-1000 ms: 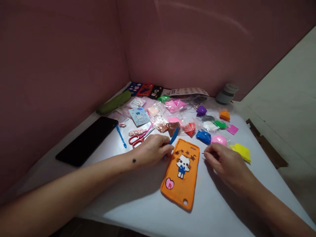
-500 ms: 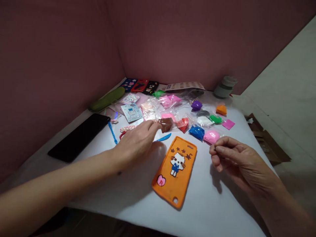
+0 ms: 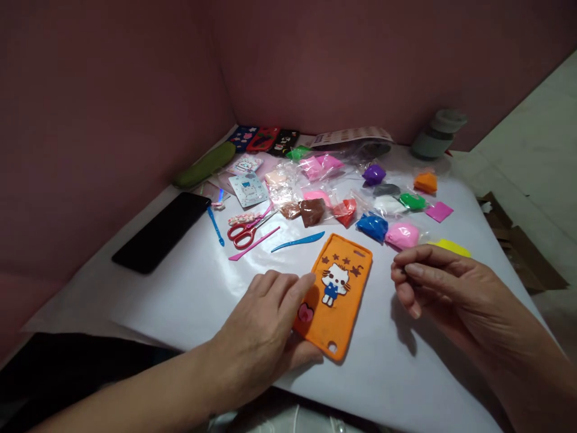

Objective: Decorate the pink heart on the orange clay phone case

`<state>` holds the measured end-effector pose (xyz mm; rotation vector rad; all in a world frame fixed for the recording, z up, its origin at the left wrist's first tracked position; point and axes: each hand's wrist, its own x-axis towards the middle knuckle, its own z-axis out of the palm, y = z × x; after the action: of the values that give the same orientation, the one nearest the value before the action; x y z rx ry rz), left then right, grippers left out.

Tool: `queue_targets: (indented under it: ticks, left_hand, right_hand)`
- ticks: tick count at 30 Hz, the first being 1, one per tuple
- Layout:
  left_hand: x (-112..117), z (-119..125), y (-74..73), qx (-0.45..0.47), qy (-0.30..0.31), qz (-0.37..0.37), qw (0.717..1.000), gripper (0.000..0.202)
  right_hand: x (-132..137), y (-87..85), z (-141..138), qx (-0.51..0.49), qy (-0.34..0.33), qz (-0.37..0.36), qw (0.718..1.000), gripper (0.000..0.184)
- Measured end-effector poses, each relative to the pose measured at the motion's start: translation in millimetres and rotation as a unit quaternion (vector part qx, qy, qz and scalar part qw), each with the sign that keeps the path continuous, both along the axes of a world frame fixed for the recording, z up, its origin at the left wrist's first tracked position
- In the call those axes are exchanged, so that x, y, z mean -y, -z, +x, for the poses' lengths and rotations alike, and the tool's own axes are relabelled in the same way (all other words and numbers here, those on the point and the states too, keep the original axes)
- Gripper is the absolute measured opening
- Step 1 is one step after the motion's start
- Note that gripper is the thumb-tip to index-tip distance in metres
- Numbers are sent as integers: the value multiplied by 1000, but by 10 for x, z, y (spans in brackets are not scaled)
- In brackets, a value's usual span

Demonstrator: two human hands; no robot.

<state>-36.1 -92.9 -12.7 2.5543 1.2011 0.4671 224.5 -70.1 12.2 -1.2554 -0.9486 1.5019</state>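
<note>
An orange phone case point(image 3: 349, 319) lies flat on the white table, decorated with a white cat figure in blue, brown stars and a pink heart. My left hand point(image 3: 265, 328) is closed at its lower left edge, fingers over the rim and thumb by the bottom corner, shading the heart. Right of the case, my right hand point(image 3: 446, 288) hovers above the table with thumb and index finger pinched. A tiny dark bit shows between those fingertips, too small to name.
Beyond the case lie a blue modelling knife point(image 3: 300, 240), a pink tool point(image 3: 255, 243), red-handled scissors point(image 3: 243, 234) and several bagged clay packets point(image 3: 372, 227). A black phone point(image 3: 162, 231) lies left. A jar point(image 3: 437, 135) stands at the back right, a green cucumber-like object point(image 3: 205, 165) back left.
My left hand has come back from the brown clay packet and tools to the case's left edge, uncovering the scissors. My right hand keeps its pinch. The view has shifted slightly.
</note>
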Motion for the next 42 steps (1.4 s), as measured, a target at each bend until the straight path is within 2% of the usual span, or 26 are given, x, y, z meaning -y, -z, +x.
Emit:
queue_targets:
  ticks: [3,9,13,15,18,21,26,30,33,37,39,40,41,42]
  left_hand:
    - [57,117,28,-7,-37,44,998,52]
    - [133,414,77,6,-91,110,990,37]
    - [154,524,68,39,-74,104,991,54]
    - [155,507,54,73,-61,83,992,57]
    - [147,432,0,123,-49,58,990,38]
    - [139,387,-109,164,-33,52,985,24]
    - [139,460,-269,262,1,66,963,17]
    - [154,483,-263,307,19,80,948,10]
    - [166,412,-227,324,37,80,942,13]
    - [163,276,-218,353,21,25,935,13]
    - [160,223,-224,362,8,-4,932,12]
    - [159,202,-226,362,7,-16,932,12]
    - [161,184,-226,363,8,-26,931,12]
    - [163,168,-227,365,8,-38,930,13]
  right_hand:
    - [1,-9,-9,2,-3,2,1000,19]
    - [26,-73,-36,3,-14,10,1000,21]
    - [73,-95,-43,5,-28,22,999,22]
    - [104,-95,-62,11,-37,28,999,24]
    - [172,-104,-128,27,-59,34,997,27]
    - [267,-150,-228,47,-82,36,995,26]
    - [437,-254,-392,63,-83,44,994,23]
    - [538,-230,-505,61,-50,58,995,20]
    - [587,-151,-567,58,-37,64,996,22]
    - [649,-75,-628,64,-40,76,994,22]
    - [673,-53,-669,92,-34,111,989,17]
    - [681,-40,-694,138,-27,161,977,17]
    - [687,-25,-721,202,-18,230,952,20]
    - [691,-5,-748,270,-10,305,913,25]
